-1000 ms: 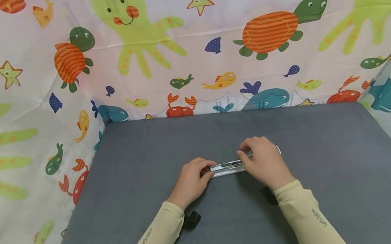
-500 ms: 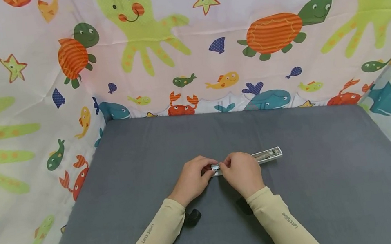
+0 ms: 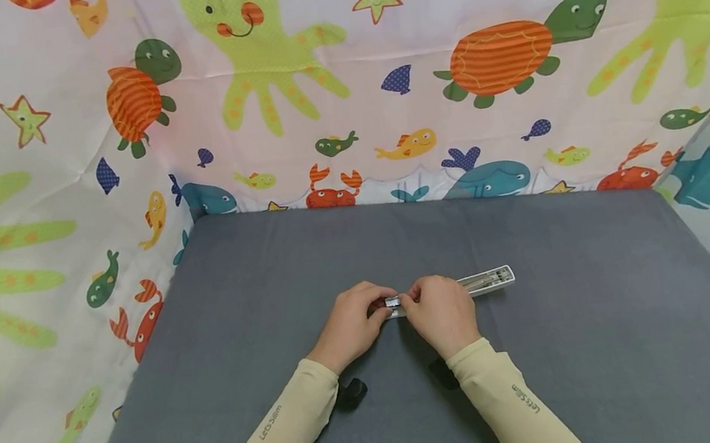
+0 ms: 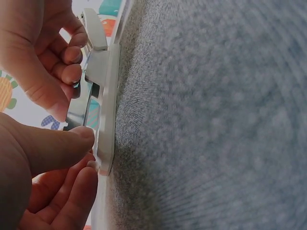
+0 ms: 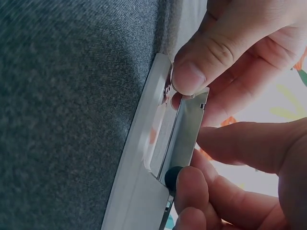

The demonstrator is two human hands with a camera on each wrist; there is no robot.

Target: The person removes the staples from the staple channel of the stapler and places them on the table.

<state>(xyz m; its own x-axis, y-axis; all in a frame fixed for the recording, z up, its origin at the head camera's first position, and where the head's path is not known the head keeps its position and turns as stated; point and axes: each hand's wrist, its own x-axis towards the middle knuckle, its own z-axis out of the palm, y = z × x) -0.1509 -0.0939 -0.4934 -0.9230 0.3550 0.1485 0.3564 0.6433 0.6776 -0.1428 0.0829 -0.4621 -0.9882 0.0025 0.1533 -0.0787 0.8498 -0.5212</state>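
Observation:
A white stapler (image 3: 492, 280) lies opened out on the grey surface, its hinge end toward the right in the head view. At its left end, my left hand (image 3: 350, 327) pinches the front of the stapler between thumb and fingers. Close beside it, my right hand (image 3: 440, 315) holds the stapler's metal magazine (image 5: 186, 136) with thumb and fingertips. Below the magazine runs the white base (image 4: 109, 105), resting on the cloth. A dark round part (image 5: 172, 178) shows by the right fingers. My right hand covers the stapler's middle in the head view.
The grey cloth surface (image 3: 293, 259) stretches around the hands. A curtain (image 3: 345, 95) printed with sea animals encloses the back and sides. Black wrist cameras (image 3: 352, 394) hang beneath both beige sleeves (image 3: 274, 427).
My right hand has moved left along the stapler to beside my left hand, uncovering the stapler's right end. The left hand has kept its hold. Little differs over the last half second.

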